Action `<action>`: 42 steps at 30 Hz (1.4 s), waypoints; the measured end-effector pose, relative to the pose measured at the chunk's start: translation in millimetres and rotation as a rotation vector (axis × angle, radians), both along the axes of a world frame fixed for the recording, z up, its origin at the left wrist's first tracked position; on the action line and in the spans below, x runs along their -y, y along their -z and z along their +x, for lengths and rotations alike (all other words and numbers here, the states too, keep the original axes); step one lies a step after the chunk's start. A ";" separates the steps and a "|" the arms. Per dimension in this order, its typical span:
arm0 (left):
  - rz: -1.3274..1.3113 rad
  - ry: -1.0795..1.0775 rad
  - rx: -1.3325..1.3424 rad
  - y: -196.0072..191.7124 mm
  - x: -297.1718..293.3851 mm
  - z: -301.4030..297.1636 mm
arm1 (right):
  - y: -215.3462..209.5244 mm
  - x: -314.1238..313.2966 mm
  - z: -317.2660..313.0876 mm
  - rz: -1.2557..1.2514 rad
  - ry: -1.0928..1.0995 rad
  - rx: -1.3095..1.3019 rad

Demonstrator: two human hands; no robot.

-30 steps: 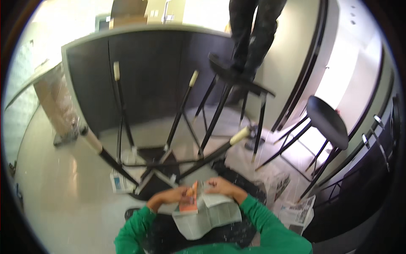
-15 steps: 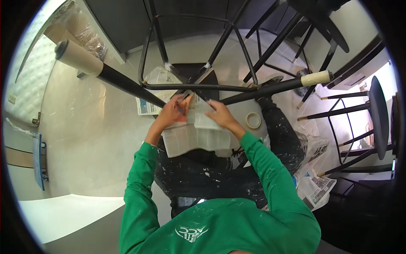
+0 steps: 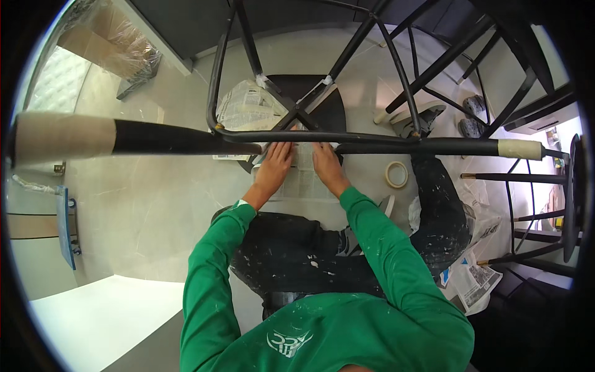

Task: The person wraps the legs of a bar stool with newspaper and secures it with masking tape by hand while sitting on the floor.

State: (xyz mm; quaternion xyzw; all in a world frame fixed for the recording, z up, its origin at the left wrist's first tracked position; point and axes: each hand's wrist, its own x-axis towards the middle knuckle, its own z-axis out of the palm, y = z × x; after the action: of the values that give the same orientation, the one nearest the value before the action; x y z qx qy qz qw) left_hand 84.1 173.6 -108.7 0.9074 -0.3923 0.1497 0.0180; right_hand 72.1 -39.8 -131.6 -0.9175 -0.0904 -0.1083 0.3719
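A black stool (image 3: 170, 137) is upside down in front of me, its round seat (image 3: 336, 115) on the floor. My left hand (image 3: 274, 168) lies with its fingers stretched out on a sheet of newspaper (image 3: 302, 177) over the near part of the seat. Opposite it, my right hand (image 3: 329, 168) rests its extended fingers on the same sheet. The footrest bar (image 3: 334, 136) crosses just above my fingertips and partly hides them. Another newspaper piece (image 3: 245, 111) covers the seat's far left side. Pale tape wraps the leg ends.
A roll of masking tape (image 3: 396, 174) lies on the floor right of my hand. More black stools (image 3: 567, 186) crowd the right side. Crumpled newspaper (image 3: 474, 282) is beside my leg. A blue wheeled board (image 3: 67, 228) stands at left, a plastic-wrapped box (image 3: 102, 46) at far left.
The newspaper sheet has gone from raised and loose in my hands to flat on the seat. Both hands have come down onto it, fingers extended. My view has shifted closer to the stool.
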 end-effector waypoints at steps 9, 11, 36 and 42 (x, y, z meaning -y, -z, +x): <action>-0.309 -0.106 -0.391 1.7 4.8 -2.7 | 28.2 20.2 -13.8 -0.334 -0.167 0.188; -0.298 -0.096 -0.339 5.6 -4.3 -1.4 | 17.4 16.1 -17.7 -0.297 -0.211 0.134; -0.151 -0.047 -0.395 20.4 -15.5 14.7 | 30.7 31.1 -22.4 -0.150 -0.223 0.154; -0.128 -0.033 -0.413 14.4 -18.1 16.2 | 37.8 36.9 -19.8 -0.152 -0.277 0.206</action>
State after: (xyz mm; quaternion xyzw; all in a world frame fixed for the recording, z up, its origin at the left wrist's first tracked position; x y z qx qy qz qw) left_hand 100.3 191.7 -123.1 0.9222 -0.3550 -0.0143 0.1530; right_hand 52.2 -76.7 -169.4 -0.9058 -0.2612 -0.1422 0.3017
